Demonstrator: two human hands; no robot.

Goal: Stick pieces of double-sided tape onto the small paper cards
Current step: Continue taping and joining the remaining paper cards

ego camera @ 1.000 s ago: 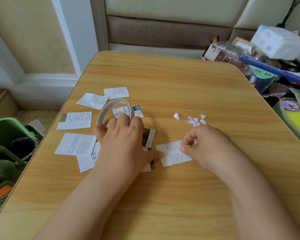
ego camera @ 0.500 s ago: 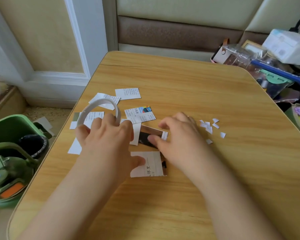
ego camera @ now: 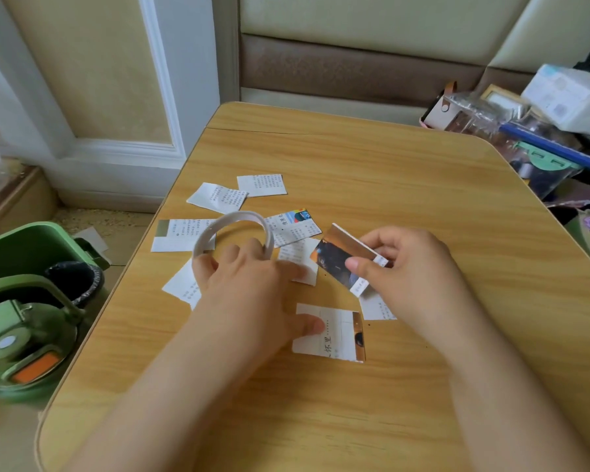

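Observation:
My left hand (ego camera: pixel 249 294) holds a white roll of double-sided tape (ego camera: pixel 234 229) upright, fingers hooked through its ring, while its thumb rests on a white card with printed characters (ego camera: pixel 334 335) lying on the wooden table (ego camera: pixel 372 172). Between thumb and fingers, my right hand (ego camera: pixel 413 274) pinches a small card with a dark picture (ego camera: pixel 338 257) and has it lifted and tilted above the table. Several more printed paper cards lie around, such as one text card (ego camera: pixel 261 185) at the back and one with a colourful corner (ego camera: pixel 293 226).
A green bin (ego camera: pixel 31 247) with a black liner and a green lidded container (ego camera: pixel 17 349) stand on the floor at the left. Cluttered bags, a white box (ego camera: pixel 569 97) and a blue bar fill the right side beyond the table edge. A padded sofa back is behind.
My right hand left the card near the paper scraps, reached to the centre and picked up the dark picture card, now lifted. The view shifted; the tape roll stayed in my left hand.

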